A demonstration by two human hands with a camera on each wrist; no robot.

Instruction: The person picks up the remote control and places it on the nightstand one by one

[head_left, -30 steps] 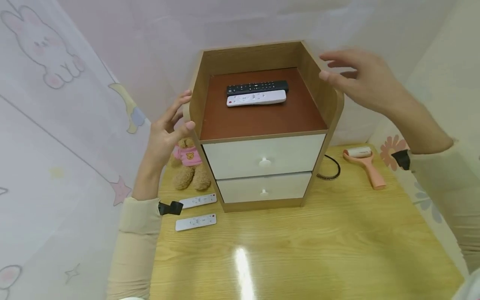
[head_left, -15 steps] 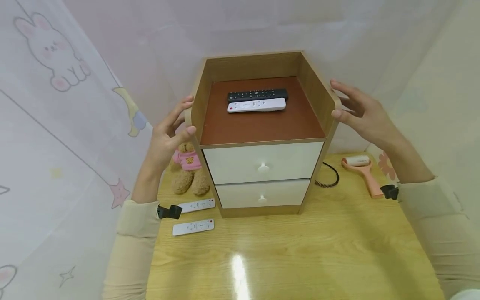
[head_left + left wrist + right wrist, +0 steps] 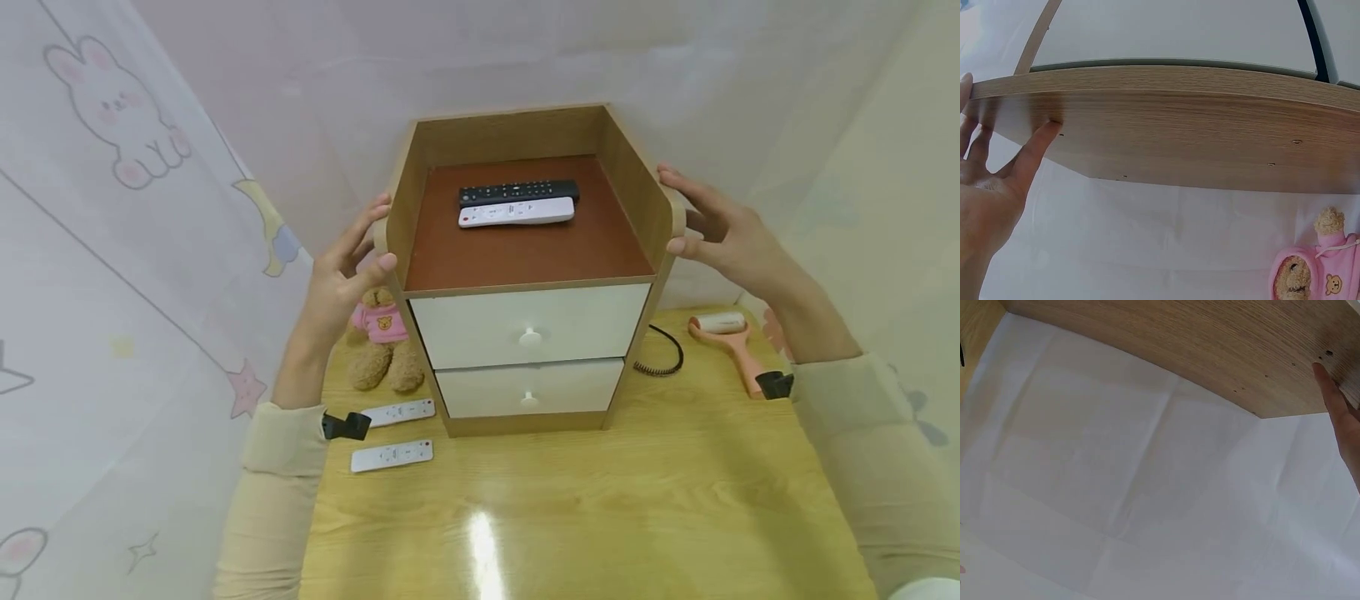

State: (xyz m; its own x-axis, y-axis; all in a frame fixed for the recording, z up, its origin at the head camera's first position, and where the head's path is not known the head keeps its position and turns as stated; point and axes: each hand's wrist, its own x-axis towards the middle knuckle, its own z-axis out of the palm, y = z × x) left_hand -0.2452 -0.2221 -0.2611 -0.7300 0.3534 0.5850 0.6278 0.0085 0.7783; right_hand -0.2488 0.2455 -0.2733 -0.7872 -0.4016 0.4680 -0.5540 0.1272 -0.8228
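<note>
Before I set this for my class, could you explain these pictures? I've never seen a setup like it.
There is no machine here: a person works with bare hands. The widest picture comes from a camera on the head, looking down; the two closer ones come from cameras on the wrists.

The left hand and right hand touch opposite sides of a small cabinet. Neither holds a remote. On the cabinet lie a black remote and a white remote.

The table also bears two more white remotes, a teddy bear, an orange-handled roller and a dark curved band.
</note>
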